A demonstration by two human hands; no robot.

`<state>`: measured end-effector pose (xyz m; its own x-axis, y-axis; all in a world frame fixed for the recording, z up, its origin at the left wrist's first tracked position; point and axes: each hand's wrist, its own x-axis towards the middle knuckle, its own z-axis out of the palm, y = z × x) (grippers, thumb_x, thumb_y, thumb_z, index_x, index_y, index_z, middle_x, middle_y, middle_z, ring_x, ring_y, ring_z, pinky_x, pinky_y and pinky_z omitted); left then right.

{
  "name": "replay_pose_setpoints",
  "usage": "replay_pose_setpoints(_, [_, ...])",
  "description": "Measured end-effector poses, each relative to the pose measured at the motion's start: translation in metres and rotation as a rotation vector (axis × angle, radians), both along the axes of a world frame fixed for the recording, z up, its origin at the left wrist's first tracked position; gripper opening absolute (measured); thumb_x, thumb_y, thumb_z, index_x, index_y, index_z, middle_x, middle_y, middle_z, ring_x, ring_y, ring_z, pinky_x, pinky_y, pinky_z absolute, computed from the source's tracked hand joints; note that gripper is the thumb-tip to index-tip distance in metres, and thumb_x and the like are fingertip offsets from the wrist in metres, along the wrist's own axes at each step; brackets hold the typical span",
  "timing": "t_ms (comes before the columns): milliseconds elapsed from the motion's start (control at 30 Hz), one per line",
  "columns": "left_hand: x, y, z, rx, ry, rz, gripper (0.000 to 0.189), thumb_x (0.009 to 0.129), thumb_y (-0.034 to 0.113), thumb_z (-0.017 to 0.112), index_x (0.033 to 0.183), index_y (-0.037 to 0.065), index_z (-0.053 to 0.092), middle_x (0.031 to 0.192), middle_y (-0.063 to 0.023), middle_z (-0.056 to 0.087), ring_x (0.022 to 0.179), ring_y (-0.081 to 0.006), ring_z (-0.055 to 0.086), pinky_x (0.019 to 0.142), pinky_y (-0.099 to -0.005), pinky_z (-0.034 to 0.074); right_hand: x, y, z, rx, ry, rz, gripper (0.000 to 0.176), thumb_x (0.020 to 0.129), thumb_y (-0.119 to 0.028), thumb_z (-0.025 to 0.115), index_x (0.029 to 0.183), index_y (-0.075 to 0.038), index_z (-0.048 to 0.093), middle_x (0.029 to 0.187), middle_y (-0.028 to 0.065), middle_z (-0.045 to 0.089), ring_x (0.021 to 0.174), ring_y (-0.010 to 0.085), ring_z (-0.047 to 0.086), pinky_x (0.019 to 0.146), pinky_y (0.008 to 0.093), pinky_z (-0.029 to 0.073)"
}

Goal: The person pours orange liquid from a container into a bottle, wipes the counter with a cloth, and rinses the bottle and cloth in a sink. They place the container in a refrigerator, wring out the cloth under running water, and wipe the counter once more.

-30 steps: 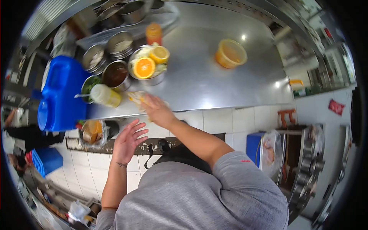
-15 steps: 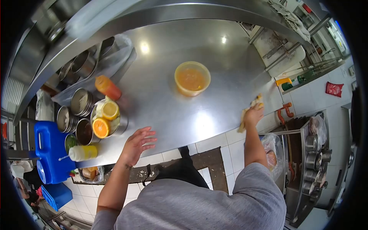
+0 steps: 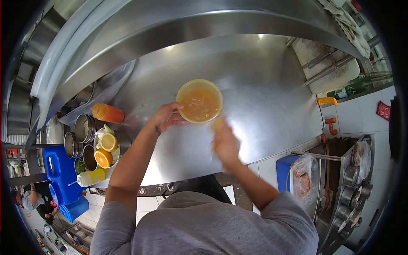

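Liquid-filled bowl [image 3: 199,84], left hand [image 3: 167,115] against it

The bowl sits on the table [image 3: 276,112], fingers parted at its side; gripping or merely touching, I can't tell. The right hand [image 3: 225,145] is an unreadable blur. I'd expect flexible walls, sloshing weight: cup both sides. Room opens rightward; the near edge runs by the person's waist.

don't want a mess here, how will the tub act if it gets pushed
The tub would likely slosh, since it holds liquid and no lid covers it. It may slide easily, as the counter looks smooth and shiny. Its thin, plastic-looking wall would probably flex if squeezed.
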<state>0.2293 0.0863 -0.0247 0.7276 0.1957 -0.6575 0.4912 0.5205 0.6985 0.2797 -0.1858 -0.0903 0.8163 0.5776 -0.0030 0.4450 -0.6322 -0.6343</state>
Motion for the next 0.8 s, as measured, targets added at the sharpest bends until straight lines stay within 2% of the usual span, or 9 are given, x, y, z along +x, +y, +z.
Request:
replay_pose_setpoints(67, [-0.004, -0.003, 0.004, -0.014, -0.013, 0.010, 0.039, 0.088, 0.023, 0.058, 0.120, 0.001, 0.051, 0.122, -0.0144, 0.055, 0.108, -0.0278, 0.059, 0.095, -0.0525, 0.047, -0.041, -0.008, 0.008, 0.041, -0.373, 0.399, 0.049, 0.087, -0.007, 0.049, 0.136, -0.005, 0.046, 0.141, 0.0207, 0.043, 0.117, 0.0381, 0.051, 0.099, 0.0427, 0.043])
replay_pose_setpoints(167, [-0.016, -0.003, 0.017, 0.050, 0.036, 0.037, 0.038, 0.088, 0.021, 0.055, 0.120, 0.001, 0.053, 0.121, -0.0143, 0.057, 0.110, -0.0296, 0.057, 0.099, -0.0545, 0.042, 0.005, -0.038, 0.015, -0.039, -0.075, 0.362, 0.044, 0.094, -0.014, 0.046, 0.136, -0.005, 0.046, 0.140, 0.0212, 0.043, 0.115, 0.0386, 0.051, 0.101, 0.0430, 0.041])
replay_pose_setpoints(233, [-0.025, -0.003, 0.018, -0.065, 0.027, 0.093, 0.040, 0.083, 0.017, 0.055, 0.119, 0.001, 0.054, 0.119, -0.0144, 0.057, 0.111, -0.0301, 0.056, 0.098, -0.0544, 0.043, 0.061, -0.069, 0.059, 0.360, 0.543, -0.215, 0.041, 0.096, -0.019, 0.042, 0.134, -0.003, 0.047, 0.136, 0.0193, 0.047, 0.110, 0.0335, 0.052, 0.102, 0.0411, 0.037])
replay_pose_setpoints(300, [-0.038, -0.004, 0.018, -0.113, 0.001, 0.154, 0.042, 0.080, 0.016, 0.056, 0.119, 0.001, 0.054, 0.118, -0.0144, 0.057, 0.110, -0.0302, 0.056, 0.098, -0.0543, 0.043, 0.128, -0.158, -0.005, -0.030, -0.364, -0.326, 0.046, 0.101, -0.027, 0.035, 0.141, -0.005, 0.041, 0.143, 0.0215, 0.039, 0.133, 0.0347, 0.034, 0.110, 0.0418, 0.027])
replay_pose_setpoints(400, [-0.068, -0.006, 0.011, -0.178, 0.000, 0.275, 0.046, 0.073, 0.012, 0.057, 0.117, 0.003, 0.054, 0.114, -0.0126, 0.058, 0.105, -0.0317, 0.057, 0.094, -0.0540, 0.045, 0.219, -0.241, -0.002, 0.348, -0.068, -0.823, 0.045, 0.096, -0.033, 0.046, 0.120, 0.004, 0.056, 0.125, 0.0206, 0.055, 0.115, 0.0318, 0.053, 0.098, 0.0423, 0.040])
replay_pose_setpoints(467, [-0.092, -0.011, -0.001, -0.204, -0.018, 0.324, 0.052, 0.070, 0.012, 0.057, 0.121, 0.005, 0.050, 0.119, -0.0122, 0.055, 0.110, -0.0313, 0.055, 0.096, -0.0551, 0.044, 0.279, -0.273, -0.040, -0.554, -0.554, -0.879, 0.038, 0.093, -0.028, 0.049, 0.110, 0.003, 0.060, 0.118, 0.0188, 0.059, 0.107, 0.0296, 0.057, 0.094, 0.0426, 0.042])
replay_pose_setpoints(567, [-0.117, -0.030, 0.017, -0.196, -0.004, 0.373, 0.067, 0.066, 0.014, 0.055, 0.132, 0.007, 0.042, 0.128, -0.0121, 0.049, 0.116, -0.0307, 0.050, 0.098, -0.0563, 0.041, 0.271, -0.171, -0.016, -1.007, -0.633, -0.641, 0.032, 0.088, -0.022, 0.052, 0.106, 0.003, 0.062, 0.114, 0.0186, 0.060, 0.102, 0.0293, 0.058, 0.093, 0.0417, 0.043])
replay_pose_setpoints(667, [-0.155, -0.041, 0.008, -0.210, -0.075, 0.430, 0.076, 0.062, 0.015, 0.057, 0.135, 0.007, 0.036, 0.129, -0.0151, 0.045, 0.120, -0.0336, 0.045, 0.098, -0.0601, 0.038, 0.249, -0.037, -0.054, 0.434, -0.327, -0.267, 0.034, 0.085, -0.009, 0.054, 0.117, 0.001, 0.060, 0.131, 0.0229, 0.052, 0.121, 0.0367, 0.049, 0.104, 0.0453, 0.036])
replay_pose_setpoints(800, [-0.196, -0.063, 0.049, -0.227, -0.119, 0.549, 0.085, 0.062, 0.016, 0.054, 0.143, 0.010, 0.031, 0.136, -0.0135, 0.042, 0.125, -0.0329, 0.043, 0.102, -0.0558, 0.037, 0.151, 0.148, -0.033, -0.058, -0.451, 0.122, 0.051, 0.096, -0.023, 0.046, 0.140, 0.000, 0.043, 0.153, 0.0223, 0.027, 0.144, 0.0354, 0.018, 0.117, 0.0481, 0.013])
